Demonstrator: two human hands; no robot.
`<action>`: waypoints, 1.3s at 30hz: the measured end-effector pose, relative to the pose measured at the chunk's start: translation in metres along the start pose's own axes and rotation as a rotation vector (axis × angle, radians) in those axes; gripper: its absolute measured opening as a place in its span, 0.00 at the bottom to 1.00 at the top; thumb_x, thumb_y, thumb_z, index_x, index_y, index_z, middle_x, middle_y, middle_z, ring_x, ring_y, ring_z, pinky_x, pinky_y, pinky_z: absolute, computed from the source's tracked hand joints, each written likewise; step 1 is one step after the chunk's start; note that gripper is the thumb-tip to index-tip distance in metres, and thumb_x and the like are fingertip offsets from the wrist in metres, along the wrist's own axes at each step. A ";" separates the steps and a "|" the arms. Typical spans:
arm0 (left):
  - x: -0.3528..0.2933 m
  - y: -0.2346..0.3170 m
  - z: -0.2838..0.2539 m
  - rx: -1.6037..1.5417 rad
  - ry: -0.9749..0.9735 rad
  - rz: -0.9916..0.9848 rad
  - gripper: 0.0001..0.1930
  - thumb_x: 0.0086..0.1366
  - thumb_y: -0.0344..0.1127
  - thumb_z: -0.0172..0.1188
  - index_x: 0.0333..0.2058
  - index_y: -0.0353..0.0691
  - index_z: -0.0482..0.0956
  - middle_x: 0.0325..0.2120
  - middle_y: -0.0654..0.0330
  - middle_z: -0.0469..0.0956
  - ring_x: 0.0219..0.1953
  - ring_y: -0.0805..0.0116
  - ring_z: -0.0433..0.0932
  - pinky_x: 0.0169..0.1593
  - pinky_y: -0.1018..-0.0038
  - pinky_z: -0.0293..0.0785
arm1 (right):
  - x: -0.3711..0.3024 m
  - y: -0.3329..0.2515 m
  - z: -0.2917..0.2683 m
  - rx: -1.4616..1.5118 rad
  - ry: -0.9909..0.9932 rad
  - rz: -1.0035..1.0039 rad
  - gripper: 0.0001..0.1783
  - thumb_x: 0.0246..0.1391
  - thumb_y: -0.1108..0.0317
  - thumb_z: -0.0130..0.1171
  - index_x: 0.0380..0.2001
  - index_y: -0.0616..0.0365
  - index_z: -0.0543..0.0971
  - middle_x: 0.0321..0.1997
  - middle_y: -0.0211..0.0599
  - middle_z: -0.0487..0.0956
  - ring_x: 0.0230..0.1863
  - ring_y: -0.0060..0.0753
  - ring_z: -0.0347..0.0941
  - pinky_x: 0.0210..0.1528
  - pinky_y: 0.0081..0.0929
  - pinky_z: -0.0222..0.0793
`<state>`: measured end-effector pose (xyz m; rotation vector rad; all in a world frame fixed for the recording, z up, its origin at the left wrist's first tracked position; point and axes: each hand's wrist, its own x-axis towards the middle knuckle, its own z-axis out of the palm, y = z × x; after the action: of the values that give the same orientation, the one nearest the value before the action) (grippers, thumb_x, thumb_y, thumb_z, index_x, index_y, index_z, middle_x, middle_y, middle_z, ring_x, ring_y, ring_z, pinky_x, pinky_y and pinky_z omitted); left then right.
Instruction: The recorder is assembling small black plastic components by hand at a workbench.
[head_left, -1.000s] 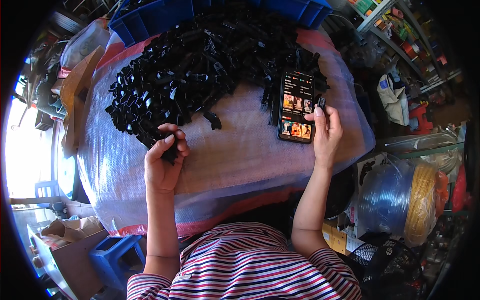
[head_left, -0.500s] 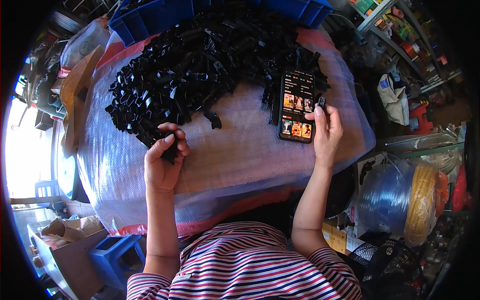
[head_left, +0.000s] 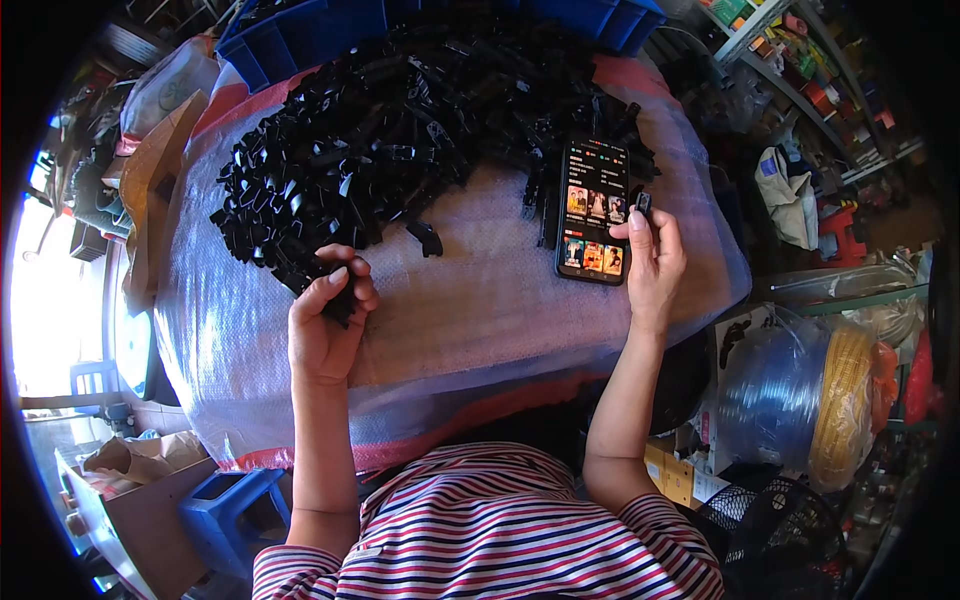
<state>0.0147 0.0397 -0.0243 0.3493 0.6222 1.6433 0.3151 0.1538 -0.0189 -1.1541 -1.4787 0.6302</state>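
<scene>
A large heap of small black plastic parts (head_left: 380, 140) covers the far half of a bale wrapped in woven plastic (head_left: 470, 310). At the heap's near left edge, my left hand (head_left: 332, 300) is closed, fingers curled round a black plastic part (head_left: 342, 303). Propped at the right is a phone (head_left: 592, 215) with its screen lit, showing rows of small pictures. Beside its right edge, my right hand (head_left: 655, 255) pinches another small black part (head_left: 642, 204), with a finger reaching over the screen's edge. One loose black part (head_left: 426, 238) lies just off the heap.
A blue plastic crate (head_left: 300, 45) stands behind the heap. On the left are a blue stool (head_left: 235, 520) and an open box (head_left: 140, 490). To the right sit wrapped rolls of clear and yellow tubing (head_left: 800, 395), a black fan (head_left: 775, 540) and crowded shelves (head_left: 800, 60).
</scene>
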 end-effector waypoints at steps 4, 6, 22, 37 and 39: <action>0.000 0.000 0.001 0.013 0.001 0.010 0.11 0.55 0.26 0.52 0.39 0.34 0.70 0.30 0.54 0.73 0.28 0.67 0.72 0.33 0.75 0.70 | 0.000 0.000 0.000 0.024 0.002 -0.001 0.11 0.56 0.65 0.52 0.34 0.63 0.72 0.26 0.33 0.78 0.28 0.19 0.74 0.31 0.15 0.66; 0.000 0.000 0.000 -0.003 -0.004 0.002 0.11 0.54 0.26 0.52 0.39 0.34 0.70 0.30 0.54 0.73 0.28 0.67 0.72 0.33 0.75 0.70 | 0.000 0.001 -0.001 0.011 0.000 0.005 0.11 0.56 0.65 0.52 0.34 0.63 0.72 0.26 0.33 0.78 0.28 0.19 0.74 0.31 0.16 0.67; -0.001 -0.001 0.002 0.024 0.006 0.023 0.11 0.54 0.26 0.52 0.38 0.34 0.70 0.30 0.54 0.73 0.28 0.68 0.71 0.33 0.74 0.69 | 0.000 -0.002 0.000 0.017 0.001 0.013 0.11 0.56 0.65 0.52 0.34 0.63 0.72 0.26 0.33 0.78 0.28 0.18 0.74 0.32 0.16 0.67; 0.000 0.000 0.002 0.004 -0.012 0.013 0.12 0.54 0.26 0.52 0.38 0.33 0.70 0.30 0.54 0.73 0.27 0.68 0.71 0.33 0.75 0.69 | -0.001 -0.003 -0.001 0.003 -0.006 0.010 0.11 0.56 0.65 0.52 0.34 0.64 0.72 0.26 0.33 0.77 0.29 0.19 0.73 0.32 0.15 0.66; -0.001 0.000 0.002 0.009 -0.001 0.019 0.11 0.54 0.26 0.52 0.38 0.33 0.69 0.30 0.54 0.73 0.27 0.68 0.71 0.33 0.75 0.69 | -0.001 -0.003 0.000 0.018 -0.003 0.006 0.11 0.56 0.65 0.52 0.34 0.63 0.72 0.25 0.33 0.77 0.29 0.19 0.73 0.32 0.15 0.66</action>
<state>0.0162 0.0392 -0.0228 0.3633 0.6272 1.6593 0.3136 0.1520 -0.0166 -1.1446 -1.4695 0.6482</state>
